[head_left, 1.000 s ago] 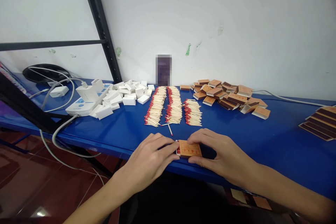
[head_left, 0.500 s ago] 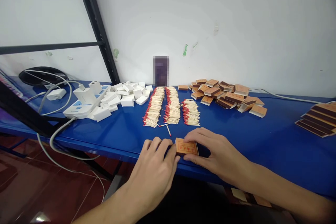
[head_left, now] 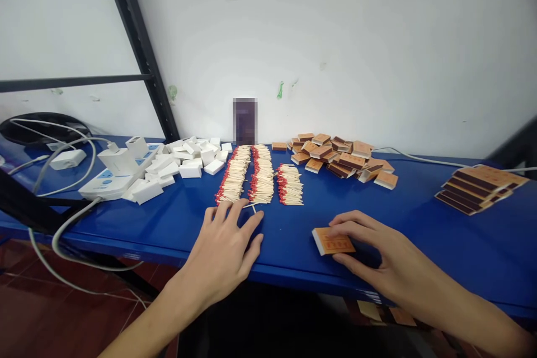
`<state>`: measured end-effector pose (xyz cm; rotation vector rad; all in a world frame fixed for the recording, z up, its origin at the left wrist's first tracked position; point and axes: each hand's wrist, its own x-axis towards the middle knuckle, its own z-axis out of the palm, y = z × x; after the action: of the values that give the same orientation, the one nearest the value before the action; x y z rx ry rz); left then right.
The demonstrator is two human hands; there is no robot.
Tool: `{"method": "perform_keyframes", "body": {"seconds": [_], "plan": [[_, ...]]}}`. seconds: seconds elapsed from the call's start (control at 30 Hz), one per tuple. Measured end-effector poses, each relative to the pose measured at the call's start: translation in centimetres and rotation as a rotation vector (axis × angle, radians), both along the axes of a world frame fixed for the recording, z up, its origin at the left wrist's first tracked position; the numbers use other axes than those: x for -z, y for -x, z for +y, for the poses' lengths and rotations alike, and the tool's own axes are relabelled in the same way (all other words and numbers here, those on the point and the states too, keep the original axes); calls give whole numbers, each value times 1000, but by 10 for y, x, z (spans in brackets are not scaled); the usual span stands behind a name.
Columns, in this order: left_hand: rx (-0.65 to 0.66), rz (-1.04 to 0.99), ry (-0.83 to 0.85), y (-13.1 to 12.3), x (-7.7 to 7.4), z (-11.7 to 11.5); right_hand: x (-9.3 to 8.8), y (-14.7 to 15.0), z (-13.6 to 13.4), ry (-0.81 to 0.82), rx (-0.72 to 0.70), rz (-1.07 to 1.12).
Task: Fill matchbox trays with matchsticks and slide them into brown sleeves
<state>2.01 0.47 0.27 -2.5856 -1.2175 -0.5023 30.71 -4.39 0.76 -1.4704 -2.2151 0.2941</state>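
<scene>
A heap of inner trays (head_left: pixel 184 159) lies at the left of the blue table (head_left: pixel 419 224). The left hand (head_left: pixel 222 246) rests flat with its fingers spread, empty, just in front of the rows of matches (head_left: pixel 251 173). Further right, the right hand (head_left: pixel 377 257) pinches a closed matchbox (head_left: pixel 333 240), which lies on the table near the front edge. Orange sleeves (head_left: pixel 339 154) are piled behind it.

A small orange matchbox (head_left: pixel 333 241) lies flat on the blue table (head_left: pixel 168 218) near the front edge, label side up, its print too small to read. It sits slightly askew, with its white end facing left. The right hand (head_left: pixel 377 257) grips it lightly, fingers on the far edge and thumb on the near one. Further back and to the left lie three neat rows of red-tipped matches (head_left: pixel 260 174), well apart from the box.
</scene>
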Motion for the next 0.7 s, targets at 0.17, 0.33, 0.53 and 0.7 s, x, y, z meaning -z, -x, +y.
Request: {"method": "perform_keyframes", "body": {"seconds": [0.17,0.33,0.53,0.7], "plan": [[65,13,14,3,6,0,13,-41,-11,-92,176,-51],[161,-42,-42,8,10,2,26,-92,-18,-212,431,-140],[255,-137,38,11,5,8,24,-153,-10,-255,599,-274],[249,-113,123,16,-2,25,26,-177,4,-343,615,-409]]}}
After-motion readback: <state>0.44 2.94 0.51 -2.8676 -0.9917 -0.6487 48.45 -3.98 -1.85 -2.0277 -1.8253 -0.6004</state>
